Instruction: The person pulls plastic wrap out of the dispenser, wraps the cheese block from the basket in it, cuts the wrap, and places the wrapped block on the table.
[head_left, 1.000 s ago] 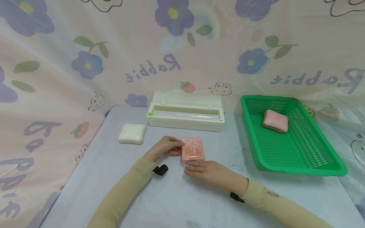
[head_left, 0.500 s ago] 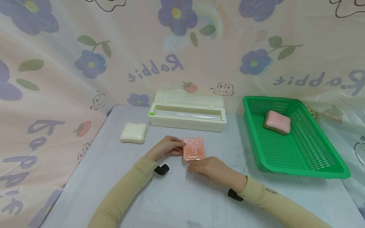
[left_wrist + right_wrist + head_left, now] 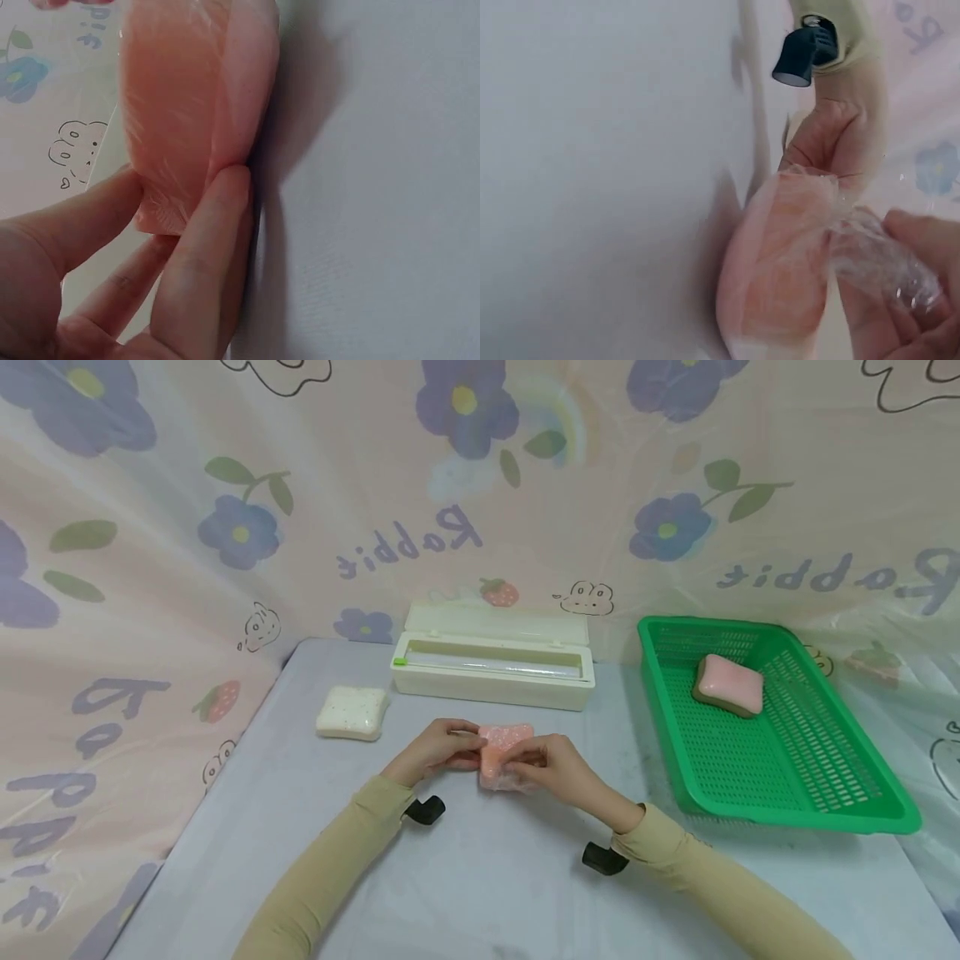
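A pink, bread-slice-shaped block (image 3: 504,734) wrapped in cling film is near the middle of the table. My left hand (image 3: 437,750) holds its left side, thumb and fingers pinching the film-covered end in the left wrist view. Over the block's near right part, my right hand (image 3: 558,770) pinches a loose, crumpled tail of cling film (image 3: 885,262). In the right wrist view that film stretches from the block's side up to the fingertips. From the head, the right fingers hide part of the block's top.
Behind the hands stands a white cling film dispenser (image 3: 491,687), lid up, with a roll inside. A white speckled bread-shaped block (image 3: 351,712) lies at the left. The green basket (image 3: 795,820) on the right holds a pink-and-brown block (image 3: 729,683). A printed curtain (image 3: 525,543) hangs behind.
My right hand has gone from lying low at the block's near edge to up over its top, lifting the film tail with it. The left hand keeps its hold.
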The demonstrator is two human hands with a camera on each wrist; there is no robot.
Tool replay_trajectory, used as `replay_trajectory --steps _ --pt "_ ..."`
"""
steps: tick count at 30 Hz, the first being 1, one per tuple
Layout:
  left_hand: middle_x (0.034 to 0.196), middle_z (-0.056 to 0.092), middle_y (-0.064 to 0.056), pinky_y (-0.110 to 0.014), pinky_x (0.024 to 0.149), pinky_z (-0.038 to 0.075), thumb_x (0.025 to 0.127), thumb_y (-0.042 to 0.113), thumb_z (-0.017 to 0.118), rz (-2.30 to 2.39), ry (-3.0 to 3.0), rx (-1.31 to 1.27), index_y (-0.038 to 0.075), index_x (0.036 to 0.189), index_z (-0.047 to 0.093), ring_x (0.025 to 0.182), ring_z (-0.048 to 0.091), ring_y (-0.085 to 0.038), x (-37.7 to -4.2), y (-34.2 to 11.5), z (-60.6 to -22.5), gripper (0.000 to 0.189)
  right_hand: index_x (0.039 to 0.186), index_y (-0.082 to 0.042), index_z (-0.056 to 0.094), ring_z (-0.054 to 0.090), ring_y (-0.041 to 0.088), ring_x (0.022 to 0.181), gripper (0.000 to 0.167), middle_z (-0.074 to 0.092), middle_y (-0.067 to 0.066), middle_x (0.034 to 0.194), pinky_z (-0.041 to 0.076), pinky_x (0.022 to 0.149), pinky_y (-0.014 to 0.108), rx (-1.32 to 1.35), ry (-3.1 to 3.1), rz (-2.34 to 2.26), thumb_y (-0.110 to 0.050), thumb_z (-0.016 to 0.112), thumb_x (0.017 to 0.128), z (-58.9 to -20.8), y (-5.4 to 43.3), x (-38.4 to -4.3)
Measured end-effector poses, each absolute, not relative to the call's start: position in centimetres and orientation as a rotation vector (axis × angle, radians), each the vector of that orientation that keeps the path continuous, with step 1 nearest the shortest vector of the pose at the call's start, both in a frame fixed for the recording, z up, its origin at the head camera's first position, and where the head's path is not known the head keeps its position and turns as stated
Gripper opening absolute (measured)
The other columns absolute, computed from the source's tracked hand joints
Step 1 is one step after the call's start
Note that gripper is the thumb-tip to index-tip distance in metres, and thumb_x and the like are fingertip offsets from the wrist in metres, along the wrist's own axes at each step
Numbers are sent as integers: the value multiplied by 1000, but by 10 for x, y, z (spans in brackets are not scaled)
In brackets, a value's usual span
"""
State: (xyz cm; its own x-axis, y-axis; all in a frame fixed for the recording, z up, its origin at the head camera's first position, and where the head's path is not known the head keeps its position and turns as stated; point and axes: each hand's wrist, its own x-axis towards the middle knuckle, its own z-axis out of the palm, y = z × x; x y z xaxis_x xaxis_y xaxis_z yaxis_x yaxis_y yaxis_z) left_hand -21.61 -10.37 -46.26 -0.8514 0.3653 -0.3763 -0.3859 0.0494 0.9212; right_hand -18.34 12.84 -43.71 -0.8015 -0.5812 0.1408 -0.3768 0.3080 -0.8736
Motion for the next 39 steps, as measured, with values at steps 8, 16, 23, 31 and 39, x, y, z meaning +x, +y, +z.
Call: replay_trajectory --steps 8,16,23,31,39 --pt "106 66 -20 -34 81 56 92 0 61 1869 1772 -9 -11 127 52 85 68 -22 -217 -102 -465 38 91 -7 75 67 13 79 8 71 0 87 57 67 26 -694 2448 -1529 -9 75 83 -437 126 -192" --pt "109 65 -21 -35 80 57 91 -1 61 1854 1809 -26 -11 126 54 91 67 -24 -220 -101 -464 37 83 -8 75 60 11 70 4 70 -3 80 50 56 23 -800 2577 -1419 -6 77 80 -433 125 -203" --pt "111 64 -22 -37 82 56 91 -3 60 1841 1800 -22 -11 129 51 91 67 -24 -220 -101 -465 39 76 -11 71 50 12 62 16 60 -6 68 41 51 22 -765 2618 -1350 -13 85 72 -449 126 -217" --pt "112 64 -22 -36 82 56 92 0 62 1837 1796 -35 -11 129 51 91 67 -24 -220 -102 -468 40 86 -12 69 50 13 65 20 57 -3 72 42 55 23 -775 2562 -1368 -20 84 75 -459 136 -226" --pt "106 66 -21 -35 82 56 92 5 63 1840 1780 -41 -9 128 52 87 67 -22 -220 -105 -465 40 111 -3 68 64 18 94 20 69 4 107 55 79 36 -991 2701 -1347 -9 66 92 -441 154 -206"
